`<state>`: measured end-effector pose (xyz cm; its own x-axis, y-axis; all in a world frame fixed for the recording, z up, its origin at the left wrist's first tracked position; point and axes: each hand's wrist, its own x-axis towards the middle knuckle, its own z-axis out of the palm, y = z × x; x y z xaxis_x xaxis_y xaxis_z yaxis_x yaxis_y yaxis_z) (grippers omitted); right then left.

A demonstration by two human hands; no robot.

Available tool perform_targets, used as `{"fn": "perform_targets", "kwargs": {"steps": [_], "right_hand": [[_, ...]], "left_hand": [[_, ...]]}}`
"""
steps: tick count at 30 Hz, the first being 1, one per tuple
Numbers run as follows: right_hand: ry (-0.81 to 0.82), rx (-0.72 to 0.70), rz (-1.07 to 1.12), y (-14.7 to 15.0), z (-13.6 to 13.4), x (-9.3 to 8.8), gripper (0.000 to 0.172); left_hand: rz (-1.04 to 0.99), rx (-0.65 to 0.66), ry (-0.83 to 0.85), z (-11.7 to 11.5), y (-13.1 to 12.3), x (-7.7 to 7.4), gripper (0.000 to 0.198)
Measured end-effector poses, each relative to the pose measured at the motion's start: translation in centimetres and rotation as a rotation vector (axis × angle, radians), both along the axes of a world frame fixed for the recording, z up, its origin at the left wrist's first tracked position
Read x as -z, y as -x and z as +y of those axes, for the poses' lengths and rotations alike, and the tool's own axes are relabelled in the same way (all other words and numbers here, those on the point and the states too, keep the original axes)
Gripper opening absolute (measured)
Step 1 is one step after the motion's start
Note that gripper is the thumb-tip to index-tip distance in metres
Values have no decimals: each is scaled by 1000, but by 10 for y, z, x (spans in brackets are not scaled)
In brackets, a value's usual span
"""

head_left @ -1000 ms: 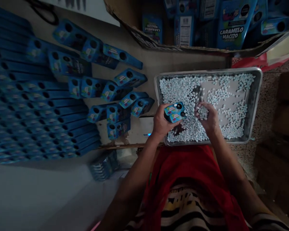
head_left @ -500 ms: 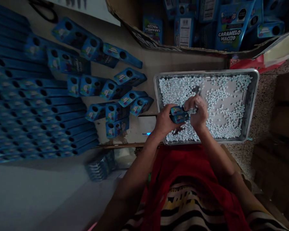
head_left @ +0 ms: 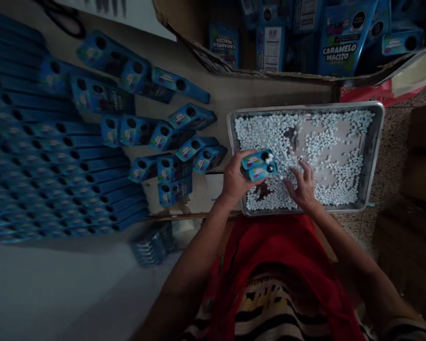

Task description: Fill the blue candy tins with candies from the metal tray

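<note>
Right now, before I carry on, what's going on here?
A person's left hand grips two blue boxes side by side over a metal tray. Pale pieces show at the opening of one. The right hand is open, fingers spread, over the pieces in the tray; whether it touches them is hard to tell. Other boxes stand to the left, and a carton beyond the tray holds more.

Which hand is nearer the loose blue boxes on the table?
Left. The left hand is just right of the boxes; the right hand is farther right, over the candies.
</note>
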<state>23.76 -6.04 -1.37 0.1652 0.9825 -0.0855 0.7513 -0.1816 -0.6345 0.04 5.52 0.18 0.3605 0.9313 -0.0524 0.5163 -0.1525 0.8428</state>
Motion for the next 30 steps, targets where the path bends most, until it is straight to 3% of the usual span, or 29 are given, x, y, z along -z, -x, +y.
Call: {"fn": "perform_targets", "kwargs": {"steps": [3, 5, 8, 11, 13, 16, 18, 21, 25, 30], "right_hand": [[102, -304, -208, 0, -9, 23, 73], [119, -375, -268, -4, 9, 35, 73], [130, -295, -256, -21, 52, 46, 53], [119, -12, -96, -36, 89, 46, 37], [120, 250, 173, -39, 101, 38, 33], [177, 598, 813, -31, 103, 15, 34], [221, 692, 1239, -22, 100, -6, 34], [208, 672, 1642, -6, 100, -39, 33], [54, 534, 1738, 22, 117, -69, 30], [-77, 317, 1409, 49, 133, -72, 36]], "left_hand": [[-70, -89, -51, -2, 0, 10, 83], [-101, -60, -51, -5, -2, 20, 83], [-68, -33, 2, -11, -2, 31, 89], [-9, 13, 14, -15, 1, 30, 99], [9, 11, -25, -15, 1, 27, 106], [22, 11, -89, -14, -5, 23, 108], [28, -14, -110, -14, -12, 25, 100], [-4, -89, -99, -16, -22, 31, 85], [-53, -74, -38, -18, -27, 38, 79], [-90, -64, -5, -13, -23, 36, 78]]}}
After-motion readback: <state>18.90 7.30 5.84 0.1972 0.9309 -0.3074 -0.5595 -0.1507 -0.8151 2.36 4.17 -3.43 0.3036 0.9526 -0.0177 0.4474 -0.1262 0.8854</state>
